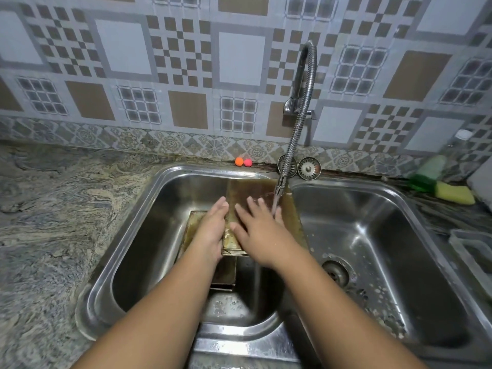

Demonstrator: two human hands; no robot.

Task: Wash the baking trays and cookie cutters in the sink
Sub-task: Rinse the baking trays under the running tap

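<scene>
Baking tray point(255, 193): a flat metal sheet, stained brown and greasy, wet on top; it leans tilted in the left basin, its far edge resting near the basin's back rim.
Second tray point(226, 272): a darker tray lies lower in the same basin, under the first one, only part of it showing.
Left basin point(149, 235): holds both trays and a little soapy water near the front wall.
Right basin point(399, 262): just right of the left basin; it holds no dishes, only suds scattered round the drain.
Tap point(300, 129): a flexible metal hose hanging over the left basin's back right corner, water running onto the tilted tray.
Left hand point(213, 230): fingers together and laid flat, gripping the tray's left edge.
Right hand point(258, 233): fingers spread, palm pressed on the tray's face, the water stream falling at its fingers.
Worktop point(53, 209): marbled stone left of the left basin.
Sponge point(452, 194): yellow, on the worktop beyond the right basin.
Two small balls point(243, 161): orange and pink, behind the left basin's back rim.
</scene>
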